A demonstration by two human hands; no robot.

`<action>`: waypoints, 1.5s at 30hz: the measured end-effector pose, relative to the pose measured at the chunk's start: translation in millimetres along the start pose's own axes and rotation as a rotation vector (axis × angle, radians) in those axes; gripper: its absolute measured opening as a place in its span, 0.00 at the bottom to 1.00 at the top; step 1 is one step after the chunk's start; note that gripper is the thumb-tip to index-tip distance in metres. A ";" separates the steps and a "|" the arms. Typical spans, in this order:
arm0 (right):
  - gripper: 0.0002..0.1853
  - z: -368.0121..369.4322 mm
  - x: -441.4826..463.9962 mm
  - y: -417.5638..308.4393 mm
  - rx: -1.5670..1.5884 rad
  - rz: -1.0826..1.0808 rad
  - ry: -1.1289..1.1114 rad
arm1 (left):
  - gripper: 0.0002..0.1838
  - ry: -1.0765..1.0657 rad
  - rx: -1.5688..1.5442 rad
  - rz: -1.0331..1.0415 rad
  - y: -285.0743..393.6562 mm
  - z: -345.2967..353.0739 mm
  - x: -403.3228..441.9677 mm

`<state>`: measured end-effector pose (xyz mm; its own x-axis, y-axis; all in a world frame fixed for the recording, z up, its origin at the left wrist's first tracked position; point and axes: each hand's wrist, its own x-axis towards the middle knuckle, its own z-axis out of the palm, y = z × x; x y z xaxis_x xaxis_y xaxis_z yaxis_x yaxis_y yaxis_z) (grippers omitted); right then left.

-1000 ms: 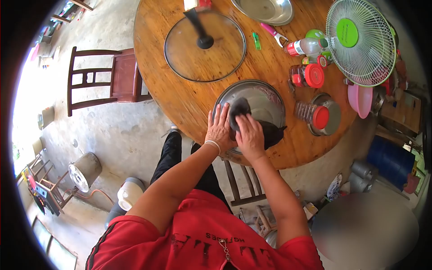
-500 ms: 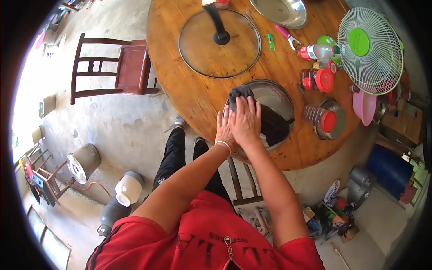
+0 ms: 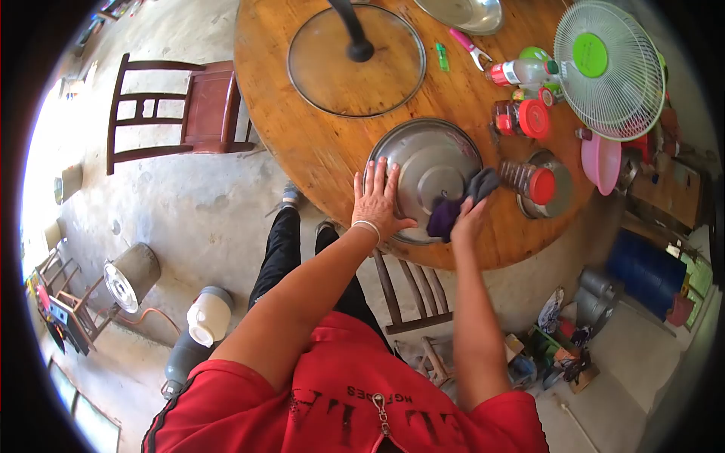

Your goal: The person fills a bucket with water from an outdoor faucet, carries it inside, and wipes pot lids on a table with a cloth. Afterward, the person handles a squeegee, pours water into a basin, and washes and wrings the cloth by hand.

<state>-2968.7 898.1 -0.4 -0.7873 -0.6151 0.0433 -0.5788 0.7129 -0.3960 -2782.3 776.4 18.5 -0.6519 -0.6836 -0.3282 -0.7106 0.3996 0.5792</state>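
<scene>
The left hand (image 3: 375,205) lies spread and unclenched on the near left part of a round metal basin (image 3: 423,162), its fingers fanned over the rim and its thumb stretched along the near edge; the right hand (image 3: 468,220) grasps a dark grey and purple cloth (image 3: 445,219), which is bunched against the near right edge of the basin, part of it sticking up beyond the fingers; the basin sits close to the near edge of a round wooden surface (image 3: 317,158), and concentric rings show on its shiny face.

Beyond the basin lies a glass lid (image 3: 325,75) with a black handle (image 3: 360,51); a small green object (image 3: 442,57), too small to make out, is to the right of the lid, with a pink-handled peeler (image 3: 472,49) near it; a second metal basin (image 3: 472,15) is cut by the upper edge of the view.

Farther right are a plastic bottle (image 3: 521,72) with a green cap, a red-lidded jar (image 3: 521,118), and a clear ribbed jar (image 3: 517,175), also red-lidded, which partly overlaps a metal pot (image 3: 559,198) in view; a pale fan (image 3: 590,54) with a green hub stands behind the bottle.
</scene>
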 end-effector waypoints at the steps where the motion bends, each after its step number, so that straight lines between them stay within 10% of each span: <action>1: 0.25 0.9 -23.9 -2.6 0.026 0.006 0.025 | 0.63 -0.003 0.007 -0.003 1.2 0.2 -0.1; 11: 0.28 11.9 -143.7 -79.4 -0.003 0.048 -0.027 | 0.58 -0.016 0.159 0.054 5.8 -6.9 -6.4; 15: 0.23 4.9 -126.6 -107.1 0.823 0.473 -0.138 | 0.42 -0.005 -0.306 0.066 -22.4 -15.7 -36.9; 17: 0.20 -18.1 -113.4 -132.9 1.488 0.637 -0.526 | 0.35 -0.255 -1.032 -0.073 -22.9 -32.8 -61.2; 19: 0.20 -16.8 -106.3 -122.1 1.290 0.469 -0.692 | 0.31 -0.193 -1.021 -0.185 -35.8 -24.7 -70.1; 25: 0.42 -26.7 -18.4 -61.2 0.134 -0.232 0.078 | 0.26 0.365 -0.773 -0.260 -39.9 -39.0 -9.1; 34: 0.52 -5.8 -0.7 -31.4 -0.143 -0.256 -0.169 | 0.22 0.107 -0.170 0.255 8.2 -1.8 -27.6; 42: 0.59 -22.8 -0.3 -31.9 -0.076 -0.293 -0.291 | 0.20 0.100 -0.047 0.383 24.2 -8.1 48.3; 45: 0.61 -21.3 0.0 -31.2 -0.089 -0.272 -0.291 | 0.21 0.200 -0.154 0.140 28.9 -3.8 60.0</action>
<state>-2955.2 883.0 31.5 -0.5170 -0.8459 -0.1308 -0.7838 0.5293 -0.3247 -2841.0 744.6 18.4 -0.6648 -0.7414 -0.0920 -0.5585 0.4114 0.7203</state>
